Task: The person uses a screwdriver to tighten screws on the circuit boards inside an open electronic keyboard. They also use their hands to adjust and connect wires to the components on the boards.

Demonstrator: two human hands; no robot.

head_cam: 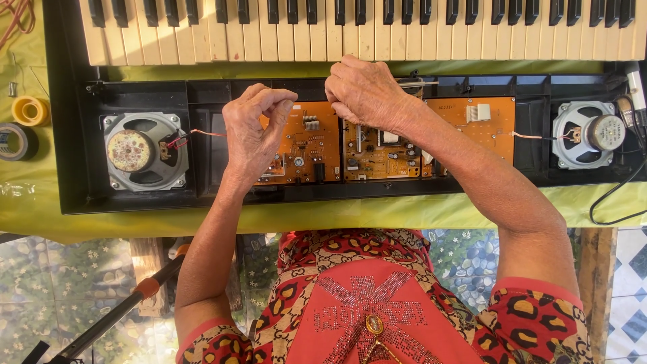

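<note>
An opened electronic keyboard lies on a yellow-green cloth, its black case (pixel 67 168) exposing orange circuit boards (pixel 313 145) in the middle. My left hand (pixel 255 128) hovers over the left board with fingertips pinched together; whether it holds anything small cannot be made out. My right hand (pixel 364 91) is curled over the top edge of the middle board (pixel 377 155), fingers closed near the wiring there. What they grip is hidden. A third orange board (pixel 482 125) lies to the right.
Round speakers sit at the left (pixel 138 152) and right (pixel 586 133) ends of the case. The row of keys (pixel 364 30) runs along the top. A yellow tape roll (pixel 30 110) and a dark roll (pixel 15 141) lie at left. A black cable (pixel 617 192) trails at right.
</note>
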